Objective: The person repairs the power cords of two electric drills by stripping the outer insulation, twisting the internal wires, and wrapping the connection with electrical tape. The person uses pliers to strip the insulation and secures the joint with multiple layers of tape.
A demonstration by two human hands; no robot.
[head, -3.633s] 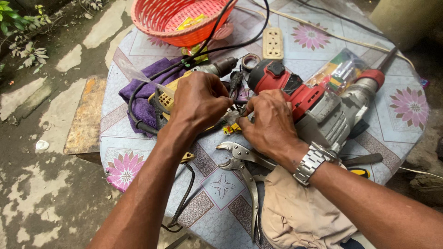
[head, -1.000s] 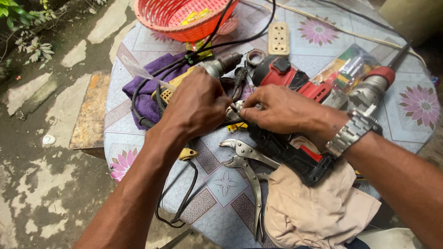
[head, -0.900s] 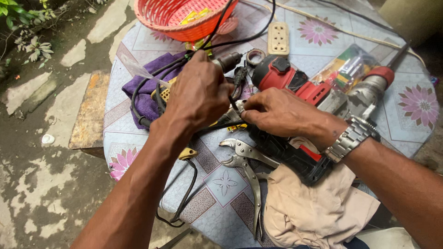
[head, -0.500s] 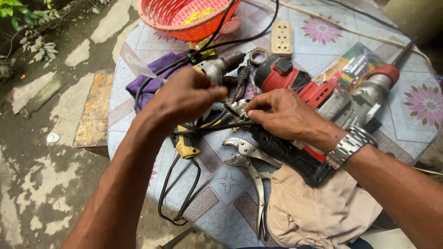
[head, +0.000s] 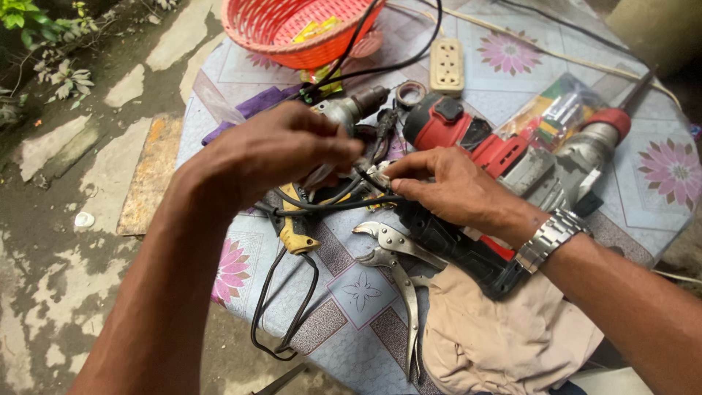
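**Over the bench: two hands on a black cable**

Between both hands, fingers (head: 380,174) pinch a black cable (head: 344,206): left hand (head: 274,150) curled closed above it, right hand (head: 446,186) gripping its end. Beneath: red power drill (head: 468,139), locking pliers (head: 398,260), beige cloth (head: 504,336). Beyond: orange basket (head: 289,29), cream socket strip (head: 447,64), flowered bench (head: 658,197).

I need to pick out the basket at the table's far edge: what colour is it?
The basket is orange-red plastic with a slotted weave, seen best in the head view.
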